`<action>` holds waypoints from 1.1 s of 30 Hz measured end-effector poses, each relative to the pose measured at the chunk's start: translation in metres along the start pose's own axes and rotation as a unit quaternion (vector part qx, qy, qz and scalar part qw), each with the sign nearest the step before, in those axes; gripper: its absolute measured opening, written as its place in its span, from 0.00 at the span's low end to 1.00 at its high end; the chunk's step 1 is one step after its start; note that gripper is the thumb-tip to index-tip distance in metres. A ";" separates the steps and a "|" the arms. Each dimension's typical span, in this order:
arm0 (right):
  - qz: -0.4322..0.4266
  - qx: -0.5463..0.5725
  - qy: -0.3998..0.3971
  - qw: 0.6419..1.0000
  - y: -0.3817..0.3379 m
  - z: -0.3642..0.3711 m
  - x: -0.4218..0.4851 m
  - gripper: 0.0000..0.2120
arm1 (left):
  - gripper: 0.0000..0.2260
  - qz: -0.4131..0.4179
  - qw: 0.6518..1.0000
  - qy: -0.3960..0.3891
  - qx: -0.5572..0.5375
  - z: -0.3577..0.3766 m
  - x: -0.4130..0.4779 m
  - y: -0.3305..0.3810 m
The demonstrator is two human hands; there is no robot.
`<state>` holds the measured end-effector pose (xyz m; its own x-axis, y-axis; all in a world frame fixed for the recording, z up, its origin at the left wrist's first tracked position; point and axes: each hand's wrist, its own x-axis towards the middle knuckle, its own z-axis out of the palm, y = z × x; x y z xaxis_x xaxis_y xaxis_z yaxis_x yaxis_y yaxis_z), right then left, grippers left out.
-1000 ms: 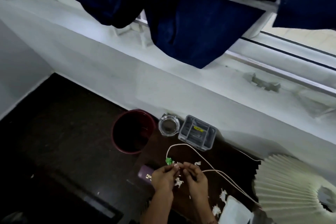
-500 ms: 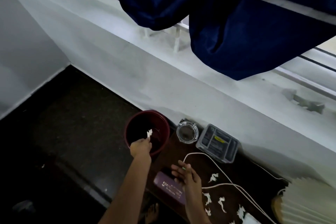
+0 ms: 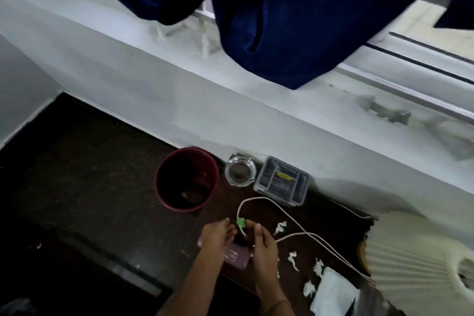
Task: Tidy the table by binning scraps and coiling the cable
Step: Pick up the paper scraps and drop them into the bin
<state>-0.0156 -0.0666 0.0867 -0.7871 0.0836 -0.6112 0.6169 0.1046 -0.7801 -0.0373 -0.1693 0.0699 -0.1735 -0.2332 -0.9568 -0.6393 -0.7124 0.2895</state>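
The table (image 3: 331, 215) at lower centre looked like dark, smooth wood with a dull sheen, and the scraps (image 3: 280, 227) strewn over it seemed thin, torn white paper. The bin (image 3: 164, 187) looked like glossy dark red plastic, the ashtray (image 3: 240, 173) beside it clear glass, and the box (image 3: 281, 184) next along cloudy, translucent plastic. The cable (image 3: 289, 217) had a smooth, matt cream coat, the lampshade (image 3: 410, 259) at lower right was pleated matt fabric or paper, and the curtain (image 3: 282, 20) along the top was soft blue cloth.

Left hand (image 3: 216, 237) and right hand (image 3: 264, 245) close together, fingers loosely curled
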 end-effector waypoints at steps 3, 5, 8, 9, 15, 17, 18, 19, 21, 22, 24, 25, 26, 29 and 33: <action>-0.030 -0.135 0.076 0.987 0.014 -0.043 0.000 0.11 | 0.14 -0.027 0.999 -0.031 0.021 0.021 -0.005 -0.035; -0.011 -0.209 0.118 0.971 0.028 -0.076 0.001 0.13 | 0.12 -0.032 0.998 -0.024 0.053 0.033 -0.009 -0.060; 0.009 -0.286 0.138 0.948 0.045 -0.118 0.002 0.15 | 0.09 -0.038 0.994 -0.030 0.096 0.044 -0.017 -0.093; 0.005 -0.308 0.130 0.943 0.049 -0.129 0.002 0.16 | 0.08 -0.044 0.992 -0.035 0.111 0.048 -0.021 -0.102; -0.037 -0.406 -0.002 0.913 0.063 -0.166 0.012 0.22 | 0.13 -0.056 0.982 -0.049 0.173 0.068 -0.036 -0.129; -0.034 -0.435 -0.055 0.898 0.063 -0.170 0.019 0.21 | 0.13 -0.056 0.980 -0.045 0.187 0.070 -0.040 -0.130; -0.024 -0.443 -0.063 0.894 0.063 -0.171 0.022 0.21 | 0.14 -0.053 0.979 -0.045 0.192 0.071 -0.041 -0.131; -0.033 -0.461 -0.070 0.884 0.064 -0.172 0.025 0.21 | 0.14 -0.050 0.979 -0.044 0.195 0.072 -0.041 -0.131; -0.040 -0.482 -0.071 0.873 0.071 -0.173 0.032 0.22 | 0.15 -0.050 0.979 -0.050 0.193 0.074 -0.041 -0.130; -0.042 -0.483 -0.061 0.873 0.078 -0.173 0.037 0.22 | 0.15 -0.056 0.980 -0.054 0.185 0.075 -0.039 -0.129; -0.012 -0.477 -0.025 0.878 0.089 -0.175 0.045 0.19 | 0.15 -0.059 0.980 -0.062 0.177 0.076 -0.037 -0.127; -0.013 -0.492 -0.018 0.870 0.095 -0.177 0.048 0.16 | 0.16 -0.055 0.979 -0.067 0.185 0.075 -0.035 -0.126; -0.010 -0.474 0.002 0.880 0.092 -0.176 0.047 0.14 | 0.16 -0.047 0.978 -0.069 0.190 0.074 -0.034 -0.126; -0.039 -0.341 0.058 0.938 0.064 -0.164 0.041 0.11 | 0.17 -0.045 0.983 -0.070 0.164 0.072 -0.033 -0.123; 0.024 -0.029 0.062 0.997 0.030 -0.134 0.033 0.09 | 0.07 -0.034 0.994 -0.064 0.083 0.068 -0.039 -0.102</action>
<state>-0.0232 0.0718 0.0609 -0.7523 0.2110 -0.6241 0.6561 0.1536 -0.7389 -0.0162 -0.0427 0.0758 -0.2128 -0.0951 -0.9725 -0.7653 -0.6025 0.2264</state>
